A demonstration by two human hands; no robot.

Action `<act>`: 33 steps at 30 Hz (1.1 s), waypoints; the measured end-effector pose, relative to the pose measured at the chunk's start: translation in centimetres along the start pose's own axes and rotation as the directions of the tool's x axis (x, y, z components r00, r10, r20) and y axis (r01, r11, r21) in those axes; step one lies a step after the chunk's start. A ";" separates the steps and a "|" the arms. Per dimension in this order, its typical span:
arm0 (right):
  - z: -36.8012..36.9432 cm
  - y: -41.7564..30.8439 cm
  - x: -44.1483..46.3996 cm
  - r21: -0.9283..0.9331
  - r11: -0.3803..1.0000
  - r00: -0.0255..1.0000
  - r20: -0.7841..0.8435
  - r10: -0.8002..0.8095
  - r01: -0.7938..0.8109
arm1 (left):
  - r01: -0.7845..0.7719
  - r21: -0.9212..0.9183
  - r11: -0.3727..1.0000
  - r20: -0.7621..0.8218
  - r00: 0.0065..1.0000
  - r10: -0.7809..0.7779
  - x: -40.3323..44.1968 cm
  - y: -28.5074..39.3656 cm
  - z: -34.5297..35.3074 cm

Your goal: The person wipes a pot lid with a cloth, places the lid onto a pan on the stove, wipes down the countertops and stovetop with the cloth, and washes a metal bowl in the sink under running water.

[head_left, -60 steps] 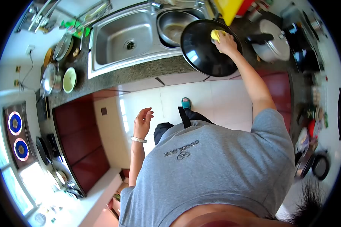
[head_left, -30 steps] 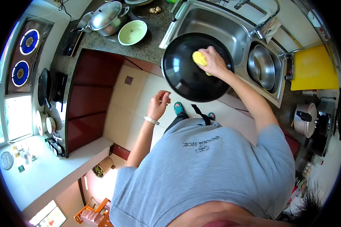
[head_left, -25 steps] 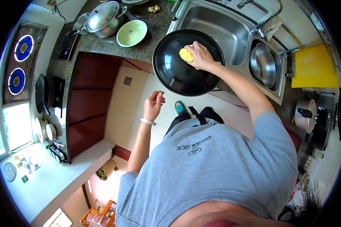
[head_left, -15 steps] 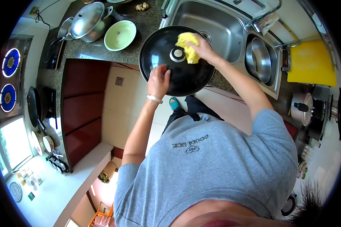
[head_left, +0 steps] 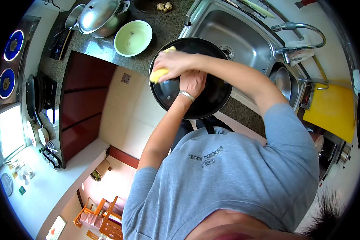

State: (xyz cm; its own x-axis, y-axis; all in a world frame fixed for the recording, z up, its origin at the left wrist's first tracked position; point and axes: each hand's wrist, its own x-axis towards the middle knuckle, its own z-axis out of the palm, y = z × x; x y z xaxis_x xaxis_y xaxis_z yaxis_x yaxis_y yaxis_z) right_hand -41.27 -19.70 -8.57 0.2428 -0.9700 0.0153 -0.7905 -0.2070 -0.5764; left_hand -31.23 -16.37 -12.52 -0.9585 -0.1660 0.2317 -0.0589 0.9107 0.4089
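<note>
A large black pot lid (head_left: 212, 98) is held at the counter's front edge, partly over the sink's near corner. My left hand (head_left: 193, 83), with a bracelet at the wrist, is closed at the lid's centre; the knob is hidden beneath it and my right forearm. Crossing above it, my right hand (head_left: 173, 66) grips a yellow cloth (head_left: 159, 75) against the lid's left rim.
A pale green bowl (head_left: 133, 39) and a lidded metal pot (head_left: 100, 18) stand left on the counter. Behind the lid is a steel sink (head_left: 236, 34) with a faucet (head_left: 286, 51). A metal bowl (head_left: 283, 82) sits in the smaller basin, near a yellow board (head_left: 330, 112).
My right hand has carried the cloth from the lid's right side across to its left rim. My left hand has moved from the near left part to the centre, covering the knob.
</note>
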 end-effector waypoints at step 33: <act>7.6 7.1 -14.6 0.031 0.673 0.477 -0.681 0.556 -0.739 | -0.106 -0.005 0.994 0.074 0.992 0.106 1.7 0.4 -1.6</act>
State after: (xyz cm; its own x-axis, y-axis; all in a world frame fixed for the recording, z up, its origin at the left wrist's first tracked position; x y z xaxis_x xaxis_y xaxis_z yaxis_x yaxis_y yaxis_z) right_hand -46.20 -6.01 -19.07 -0.7061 -0.6651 0.2430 -0.6939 0.5818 -0.4243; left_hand -32.41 -16.88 -10.59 -0.9773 -0.0401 0.2082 0.0446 0.9211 0.3867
